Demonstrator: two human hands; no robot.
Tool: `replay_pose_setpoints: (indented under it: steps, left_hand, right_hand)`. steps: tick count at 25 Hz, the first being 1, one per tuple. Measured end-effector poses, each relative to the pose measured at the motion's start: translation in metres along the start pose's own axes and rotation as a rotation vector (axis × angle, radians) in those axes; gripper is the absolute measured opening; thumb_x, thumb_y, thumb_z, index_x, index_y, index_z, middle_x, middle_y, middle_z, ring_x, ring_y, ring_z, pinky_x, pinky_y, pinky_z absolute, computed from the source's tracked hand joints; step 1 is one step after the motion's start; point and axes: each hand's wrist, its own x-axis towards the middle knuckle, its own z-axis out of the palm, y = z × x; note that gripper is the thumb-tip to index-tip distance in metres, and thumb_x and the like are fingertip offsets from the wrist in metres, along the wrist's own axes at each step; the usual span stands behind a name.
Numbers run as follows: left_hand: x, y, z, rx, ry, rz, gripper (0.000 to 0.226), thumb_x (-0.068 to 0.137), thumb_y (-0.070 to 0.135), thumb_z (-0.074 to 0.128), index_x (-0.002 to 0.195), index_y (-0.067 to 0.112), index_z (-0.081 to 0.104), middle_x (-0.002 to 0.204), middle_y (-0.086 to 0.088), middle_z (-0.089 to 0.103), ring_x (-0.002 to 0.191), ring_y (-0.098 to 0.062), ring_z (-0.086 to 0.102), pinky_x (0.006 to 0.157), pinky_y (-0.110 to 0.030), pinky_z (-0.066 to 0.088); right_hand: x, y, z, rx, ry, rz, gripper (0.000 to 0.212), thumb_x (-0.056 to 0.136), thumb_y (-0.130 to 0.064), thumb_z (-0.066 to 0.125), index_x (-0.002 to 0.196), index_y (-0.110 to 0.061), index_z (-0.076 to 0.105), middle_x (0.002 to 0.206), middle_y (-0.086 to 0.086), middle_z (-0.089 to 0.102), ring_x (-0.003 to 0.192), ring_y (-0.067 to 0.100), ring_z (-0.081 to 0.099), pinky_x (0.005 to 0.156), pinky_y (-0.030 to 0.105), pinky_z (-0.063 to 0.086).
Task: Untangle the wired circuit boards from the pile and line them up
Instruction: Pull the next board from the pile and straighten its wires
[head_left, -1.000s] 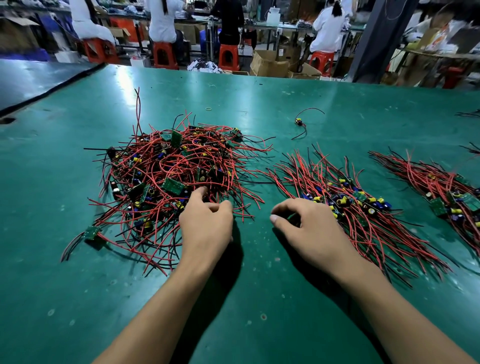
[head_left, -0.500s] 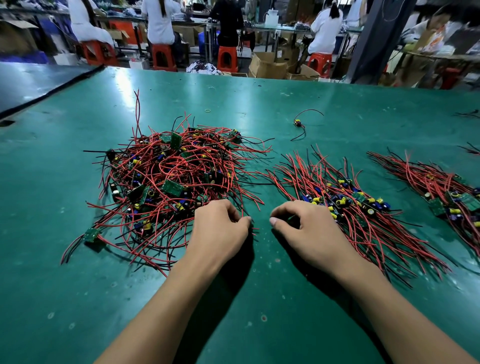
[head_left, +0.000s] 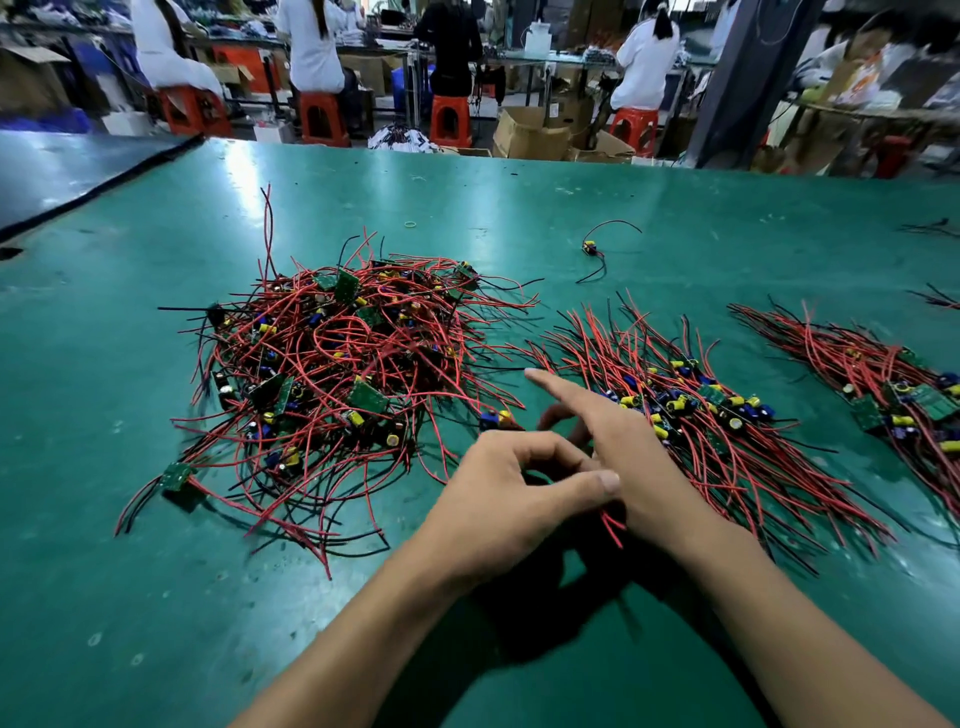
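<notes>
Board markings are too small to read. Left hand (head_left: 498, 493) is sitting just right of the pile's (head_left: 337, 374) near edge, fingers curled, thumb reaching toward the right hand (head_left: 628, 457). Red wire ends are poking out under the thumb; can't tell if either hand is gripping them. Right index is pointing straight, other fingers tucked. One wired board (head_left: 494, 419) is lying just past the left knuckles, beside the pile. A lined-up row (head_left: 701, 415) is lying right of the pile, a second row (head_left: 883, 384) further right. A stray wired part (head_left: 589, 248) is lying beyond the pile on the green surface (head_left: 156, 623).
</notes>
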Motion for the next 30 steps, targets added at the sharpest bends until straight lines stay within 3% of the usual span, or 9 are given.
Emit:
replay_pose_setpoints:
  steps: [3, 6, 9, 12, 14, 17, 21, 26, 30]
  left_hand:
    - [0.0, 0.002, -0.003, -0.134, -0.067, -0.001, 0.005, 0.085, 0.016, 0.074, 0.08, 0.017, 0.075, 0.059, -0.006, 0.06, 0.04, -0.005, 0.045, 0.043, -0.017, 0.031]
    - [0.003, 0.001, -0.007, -0.291, -0.046, -0.04, 0.009, 0.081, 0.02, 0.073, 0.09, 0.02, 0.076, 0.076, -0.009, 0.069, 0.04, -0.009, 0.049, 0.042, -0.017, 0.034]
    - [0.01, -0.005, -0.01, -0.4, 0.156, -0.127, 0.013, 0.087, 0.017, 0.069, 0.1, 0.014, 0.071, 0.088, -0.004, 0.075, 0.047, -0.012, 0.059, 0.046, -0.017, 0.038]
    - [0.018, -0.01, -0.02, -0.572, 0.328, -0.161, 0.024, 0.09, 0.02, 0.063, 0.113, 0.015, 0.062, 0.104, -0.004, 0.074, 0.067, -0.023, 0.071, 0.05, -0.02, 0.049]
    - [0.023, -0.015, -0.024, -0.625, 0.371, -0.155, 0.026, 0.089, 0.018, 0.063, 0.115, 0.013, 0.061, 0.109, -0.004, 0.073, 0.087, -0.028, 0.073, 0.063, -0.029, 0.059]
    - [0.026, -0.023, -0.024, -0.601, 0.395, -0.143, 0.029, 0.086, 0.017, 0.067, 0.114, 0.014, 0.064, 0.115, -0.005, 0.071, 0.109, -0.024, 0.067, 0.089, -0.031, 0.055]
    - [0.025, -0.025, -0.027, -0.531, 0.395, -0.115, 0.029, 0.087, 0.011, 0.066, 0.116, 0.014, 0.066, 0.125, -0.008, 0.065, 0.114, -0.017, 0.063, 0.1, -0.029, 0.049]
    - [0.024, -0.019, -0.024, -0.577, 0.353, -0.133, 0.012, 0.089, 0.009, 0.064, 0.099, 0.002, 0.065, 0.093, -0.024, 0.065, 0.068, -0.03, 0.069, 0.077, -0.048, 0.056]
    - [0.019, -0.015, -0.018, -0.576, 0.102, -0.208, 0.038, 0.091, 0.029, 0.061, 0.106, -0.006, 0.062, 0.085, -0.025, 0.069, 0.056, -0.028, 0.066, 0.053, -0.031, 0.057]
  right_hand:
    - [-0.002, -0.005, 0.002, 0.096, 0.043, -0.117, 0.052, 0.083, -0.032, 0.059, 0.134, -0.02, 0.063, 0.118, -0.008, 0.069, 0.104, -0.002, 0.062, 0.092, 0.01, 0.044]
    - [0.0, -0.012, 0.002, 0.447, 0.202, 0.032, 0.015, 0.098, -0.02, 0.064, 0.107, -0.019, 0.075, 0.095, -0.008, 0.077, 0.088, -0.001, 0.069, 0.075, 0.007, 0.048]
    - [0.007, -0.015, -0.006, 0.751, 0.377, 0.262, 0.016, 0.097, -0.021, 0.063, 0.086, -0.017, 0.074, 0.079, -0.004, 0.076, 0.061, 0.007, 0.067, 0.053, 0.016, 0.05]
    - [0.01, -0.017, -0.015, 1.068, 0.396, 0.388, 0.013, 0.097, -0.023, 0.061, 0.093, -0.013, 0.068, 0.081, 0.001, 0.072, 0.056, 0.01, 0.062, 0.048, 0.018, 0.047]
    - [0.01, -0.016, -0.018, 1.187, 0.391, 0.401, 0.014, 0.098, -0.025, 0.058, 0.096, -0.014, 0.067, 0.082, -0.001, 0.072, 0.057, 0.01, 0.063, 0.05, 0.019, 0.049]
    - [0.011, -0.015, -0.025, 1.392, 0.389, 0.38, 0.02, 0.099, -0.029, 0.051, 0.097, -0.018, 0.068, 0.085, -0.002, 0.071, 0.059, 0.01, 0.061, 0.054, 0.021, 0.048]
    - [0.008, -0.013, -0.039, 1.723, 0.345, 0.297, 0.024, 0.099, -0.026, 0.049, 0.094, -0.016, 0.07, 0.084, -0.002, 0.066, 0.057, 0.008, 0.054, 0.051, 0.021, 0.045]
    - [0.005, -0.022, -0.023, 1.343, 0.06, 0.298, 0.021, 0.088, -0.026, 0.061, 0.091, -0.013, 0.076, 0.074, -0.001, 0.06, 0.052, 0.007, 0.047, 0.043, 0.018, 0.04]
    - [0.003, -0.026, 0.0, 1.12, 0.034, 0.309, 0.02, 0.08, -0.026, 0.073, 0.089, -0.008, 0.069, 0.058, 0.008, 0.054, 0.038, 0.012, 0.044, 0.038, 0.019, 0.04]
